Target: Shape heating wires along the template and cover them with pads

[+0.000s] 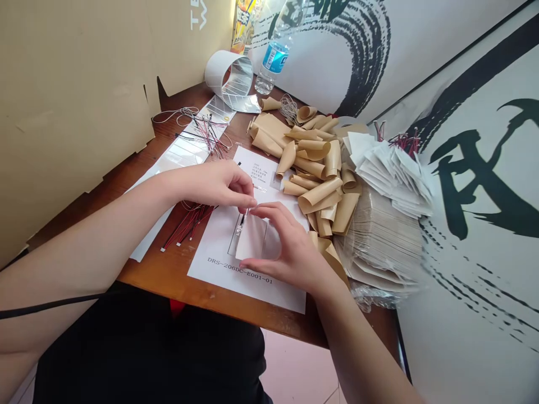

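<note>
My right hand (pixel 290 247) holds a small white paper bag (pixel 250 238) upright between the thumb at its lower edge and the fingers at its top. At the bag's upper edge my left hand (pixel 231 185) is closed in a pinch, its fingertips almost meeting my right fingers. Whatever sits in that pinch is too small to make out. Beneath both hands lies a printed white sheet (pixel 210 255) with a drawn outline and the text "DRS-206DC-E001-01".
Red-and-black wires with white connectors (pixel 189 224) lie left. Rolled brown paper pieces (pixel 320 193) are heaped right, beside filled white bags (pixel 391 168) on a plastic-wrapped paper stack (pixel 379 241). A label roll (pixel 217 73) and water bottle (pixel 273 59) stand behind.
</note>
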Available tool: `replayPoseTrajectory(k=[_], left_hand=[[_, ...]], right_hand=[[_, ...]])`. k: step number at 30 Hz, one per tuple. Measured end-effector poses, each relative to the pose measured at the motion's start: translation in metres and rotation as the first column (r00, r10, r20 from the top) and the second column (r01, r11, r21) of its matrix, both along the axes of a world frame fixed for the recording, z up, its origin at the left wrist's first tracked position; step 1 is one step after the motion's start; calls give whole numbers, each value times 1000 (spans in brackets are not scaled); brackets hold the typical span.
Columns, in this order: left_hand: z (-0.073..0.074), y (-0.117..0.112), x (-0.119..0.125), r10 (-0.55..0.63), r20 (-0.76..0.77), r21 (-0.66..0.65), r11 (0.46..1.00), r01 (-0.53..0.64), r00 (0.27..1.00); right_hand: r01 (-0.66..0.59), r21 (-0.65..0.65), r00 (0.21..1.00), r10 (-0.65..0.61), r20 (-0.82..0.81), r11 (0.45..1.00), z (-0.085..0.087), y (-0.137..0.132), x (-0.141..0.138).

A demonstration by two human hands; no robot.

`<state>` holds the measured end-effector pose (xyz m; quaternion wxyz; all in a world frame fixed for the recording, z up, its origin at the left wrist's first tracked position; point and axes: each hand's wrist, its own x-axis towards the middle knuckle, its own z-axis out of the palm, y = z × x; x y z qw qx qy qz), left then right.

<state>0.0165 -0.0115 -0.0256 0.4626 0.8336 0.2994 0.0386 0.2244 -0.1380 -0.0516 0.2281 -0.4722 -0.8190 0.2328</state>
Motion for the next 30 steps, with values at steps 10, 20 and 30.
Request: replayPoseTrajectory(k=[10, 20, 30], left_hand=[[-12, 4, 0, -53, 3, -87, 995, 53, 999], [-17, 3, 5, -83, 3, 32, 996, 83, 997], [-20, 2, 6, -59, -37, 99, 993, 63, 998]], right_hand=[[-11, 42, 990, 5, 144, 999, -1, -5, -3], [3, 12, 983, -5, 183, 1000, -1, -4, -6], [-14, 32, 986, 9, 168, 999, -4, -3, -5]])
